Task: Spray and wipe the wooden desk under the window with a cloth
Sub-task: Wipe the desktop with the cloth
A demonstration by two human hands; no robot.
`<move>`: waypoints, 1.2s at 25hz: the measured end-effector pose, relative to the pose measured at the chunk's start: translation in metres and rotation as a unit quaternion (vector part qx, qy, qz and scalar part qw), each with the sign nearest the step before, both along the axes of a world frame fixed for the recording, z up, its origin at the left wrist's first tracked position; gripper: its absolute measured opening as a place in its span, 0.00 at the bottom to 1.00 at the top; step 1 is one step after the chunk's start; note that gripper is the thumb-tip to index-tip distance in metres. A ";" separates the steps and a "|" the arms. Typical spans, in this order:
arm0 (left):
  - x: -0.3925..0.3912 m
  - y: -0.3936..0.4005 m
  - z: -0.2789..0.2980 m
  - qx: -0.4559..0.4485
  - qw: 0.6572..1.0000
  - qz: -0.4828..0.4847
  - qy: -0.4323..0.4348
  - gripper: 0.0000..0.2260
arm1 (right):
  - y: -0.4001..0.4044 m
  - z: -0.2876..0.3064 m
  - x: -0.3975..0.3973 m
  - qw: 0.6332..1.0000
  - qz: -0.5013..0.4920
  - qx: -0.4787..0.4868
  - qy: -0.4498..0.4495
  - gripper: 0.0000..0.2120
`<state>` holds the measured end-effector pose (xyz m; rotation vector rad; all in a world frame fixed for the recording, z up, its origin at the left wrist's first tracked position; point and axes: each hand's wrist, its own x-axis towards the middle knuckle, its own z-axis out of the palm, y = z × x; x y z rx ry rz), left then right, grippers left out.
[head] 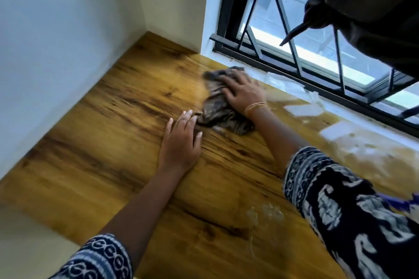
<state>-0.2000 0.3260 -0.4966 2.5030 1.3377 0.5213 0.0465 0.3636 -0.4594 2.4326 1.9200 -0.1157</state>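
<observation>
The wooden desk (113,142) fills the lower half of the view and runs under the window. A crumpled grey-brown cloth (217,111) lies on it near the window sill. My right hand (242,93) presses flat on the cloth's far end, fingers spread, a gold bangle on the wrist. My left hand (181,140) rests palm down on the bare wood just left of the cloth, its fingertips touching the cloth's near edge. Wet patches (265,213) shine on the wood near my right sleeve. No spray bottle is in view.
A white wall (56,41) bounds the desk on the left and at the back corner. The window (283,36) with black bars runs along the right. A dark curtain (374,7) hangs at the top right. Light glare covers the desk by the sill (301,106).
</observation>
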 end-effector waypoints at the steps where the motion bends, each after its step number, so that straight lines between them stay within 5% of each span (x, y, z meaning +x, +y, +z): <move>1: 0.000 -0.001 0.001 -0.004 1.000 0.001 -0.005 0.22 | -0.016 -0.002 0.031 0.995 -0.093 0.017 -0.002 0.24; 4: 0.001 -0.001 0.002 -0.008 1.000 0.003 -0.011 0.21 | -0.086 -0.005 0.102 0.933 -0.359 -0.002 -0.009 0.26; 7: 0.001 0.000 0.002 -0.013 1.000 0.005 -0.007 0.21 | -0.113 -0.005 0.096 0.883 -0.469 -0.005 -0.011 0.28; 9: 0.002 0.001 0.002 -0.017 1.000 0.003 -0.007 0.21 | -0.105 -0.007 0.065 0.898 -0.440 -0.002 -0.014 0.27; 13: 0.001 0.000 0.004 -0.030 1.000 -0.004 -0.004 0.21 | -0.128 -0.008 -0.040 0.986 -0.156 0.007 -0.051 0.27; 17: -0.001 -0.002 0.007 -0.029 0.999 -0.026 0.008 0.21 | -0.209 -0.009 -0.126 0.999 0.048 -0.009 -0.023 0.25; 19: -0.004 -0.008 0.008 -0.026 0.998 -0.049 0.014 0.22 | -0.214 -0.008 -0.092 0.999 -0.006 0.006 -0.035 0.25; 21: -0.016 -0.021 0.005 -0.019 0.997 -0.072 0.010 0.22 | -0.209 -0.006 -0.036 0.984 -0.171 0.001 -0.048 0.26; 23: -0.032 -0.037 0.003 -0.018 0.995 -0.096 -0.007 0.22 | -0.208 0.000 0.006 0.938 -0.345 -0.021 0.024 0.27; 25: -0.049 -0.048 0.001 -0.025 0.993 -0.114 -0.024 0.22 | -0.209 -0.001 0.005 0.907 -0.417 -0.023 0.059 0.28; 27: -0.061 -0.053 0.000 -0.026 0.992 -0.118 -0.033 0.21 | -0.213 -0.005 -0.036 0.925 -0.378 -0.022 0.021 0.28; 30: -0.071 -0.062 0.001 -0.028 0.990 -0.132 -0.028 0.20 | -0.248 -0.011 -0.133 0.989 -0.148 0.002 -0.031 0.29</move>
